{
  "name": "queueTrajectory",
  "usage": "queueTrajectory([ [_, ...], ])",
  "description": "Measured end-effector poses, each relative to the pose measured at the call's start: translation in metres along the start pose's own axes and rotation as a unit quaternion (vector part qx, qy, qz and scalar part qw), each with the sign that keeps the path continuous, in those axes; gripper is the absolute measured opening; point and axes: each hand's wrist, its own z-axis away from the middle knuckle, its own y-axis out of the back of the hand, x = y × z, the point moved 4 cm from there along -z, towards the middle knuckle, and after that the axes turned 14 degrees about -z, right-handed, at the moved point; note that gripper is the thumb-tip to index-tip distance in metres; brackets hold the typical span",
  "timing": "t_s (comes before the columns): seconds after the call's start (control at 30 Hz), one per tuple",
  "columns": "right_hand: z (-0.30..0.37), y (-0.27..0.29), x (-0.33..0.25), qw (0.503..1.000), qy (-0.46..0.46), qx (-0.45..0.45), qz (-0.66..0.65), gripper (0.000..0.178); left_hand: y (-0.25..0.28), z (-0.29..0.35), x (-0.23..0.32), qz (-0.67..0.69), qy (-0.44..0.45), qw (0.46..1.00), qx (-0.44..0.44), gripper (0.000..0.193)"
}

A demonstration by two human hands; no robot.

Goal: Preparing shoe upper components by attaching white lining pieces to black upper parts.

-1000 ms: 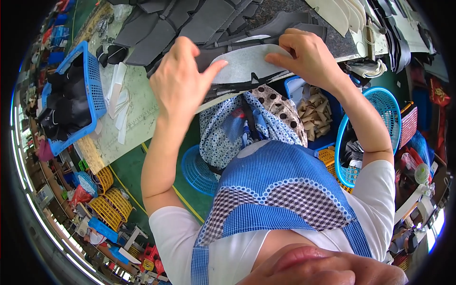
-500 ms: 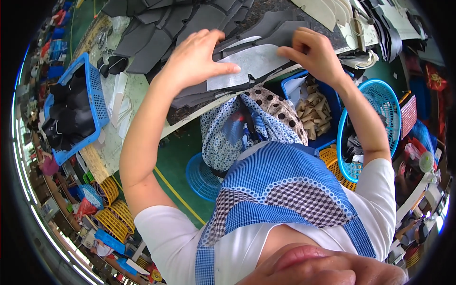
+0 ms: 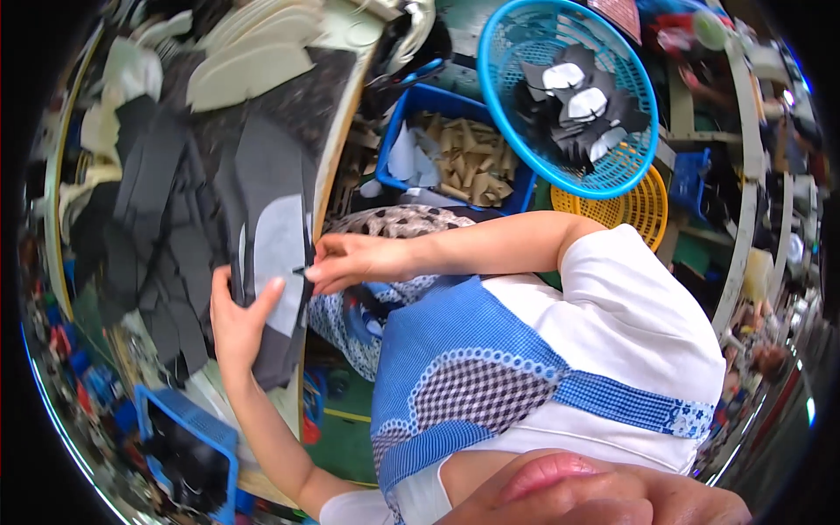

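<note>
Looking down past the blue gingham apron, I see the right hand with its fingertips bunched at the notched edge of a whitish panel; I cannot tell whether they pinch it. The left hand spreads wide, unclenched, its thumb resting on that panel, which lies on dark grey sheets along the edge of the worktable. Beyond sit grey cut pieces, cream panels, a blue bin of tan pieces and a round turquoise basket.
</note>
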Motion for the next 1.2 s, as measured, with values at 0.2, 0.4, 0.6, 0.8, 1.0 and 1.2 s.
queueTrajectory([
  [0.2,0.037,-0.008,-0.035,0.988,0.150,0.005,0.033,0.073,-0.028,0.006,0.050,0.176,-0.106,0.978,-0.038,0.048],
  [0.4,0.126,0.046,-0.136,0.919,0.328,0.213,0.046,0.047,-0.026,-0.001,0.127,0.200,-0.274,0.940,0.034,0.065],
  [0.6,0.302,0.214,-0.243,0.742,0.491,0.451,0.072,0.040,-0.025,0.017,0.082,0.175,-0.204,0.959,-0.091,0.047],
  [0.8,0.410,0.454,-0.271,0.685,0.310,0.657,0.053,0.074,-0.018,0.043,0.026,0.142,-0.208,0.967,-0.024,0.035],
  [1.0,0.392,0.484,-0.262,0.552,0.378,0.739,0.076,0.039,0.038,0.012,-0.066,-0.009,-0.020,0.950,0.311,0.024],
  [1.2,0.400,0.424,-0.311,0.575,0.522,0.584,0.236,0.028,0.100,-0.086,-0.177,-0.459,0.179,0.786,0.373,0.093],
])
